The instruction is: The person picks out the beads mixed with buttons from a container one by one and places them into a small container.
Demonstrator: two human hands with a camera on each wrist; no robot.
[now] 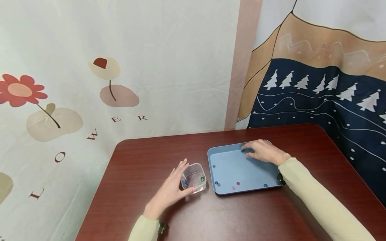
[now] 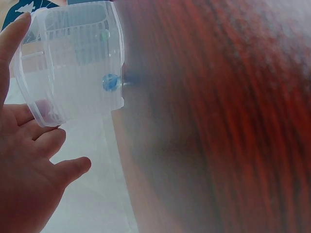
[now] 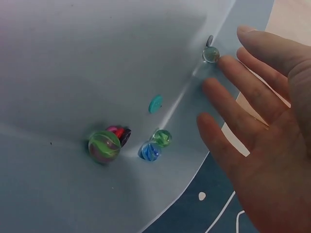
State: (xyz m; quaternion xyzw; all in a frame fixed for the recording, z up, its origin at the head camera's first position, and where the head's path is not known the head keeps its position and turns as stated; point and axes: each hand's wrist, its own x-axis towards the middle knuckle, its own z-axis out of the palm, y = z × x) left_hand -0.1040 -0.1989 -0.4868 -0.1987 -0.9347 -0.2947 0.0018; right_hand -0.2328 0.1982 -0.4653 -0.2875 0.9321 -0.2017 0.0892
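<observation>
My left hand (image 1: pixel 171 187) holds a small clear plastic container (image 1: pixel 205 183) standing on the table, with thumb and fingers at different sides of its rim. Inside the container are a blue marble (image 2: pixel 111 82) and a greenish marble (image 1: pixel 202 179). Over the far right part of a light blue tray (image 1: pixel 241 172) reaches my right hand (image 1: pixel 264 150), holding nothing. In the right wrist view its fingers are spread, fingertips close to a clear marble (image 3: pixel 211 54). Below them lie a green marble (image 3: pixel 162 138), a blue marble (image 3: pixel 150 151), a larger swirled marble (image 3: pixel 104 146) and a teal button (image 3: pixel 155 104).
Several small pieces lie along the tray's near and left sides, among them a red one (image 1: pixel 238 183), a pink one (image 1: pixel 233 188) and a green one (image 1: pixel 214 166). The brown table (image 1: pixel 144 160) ends at the back against a printed curtain (image 1: pixel 181 83).
</observation>
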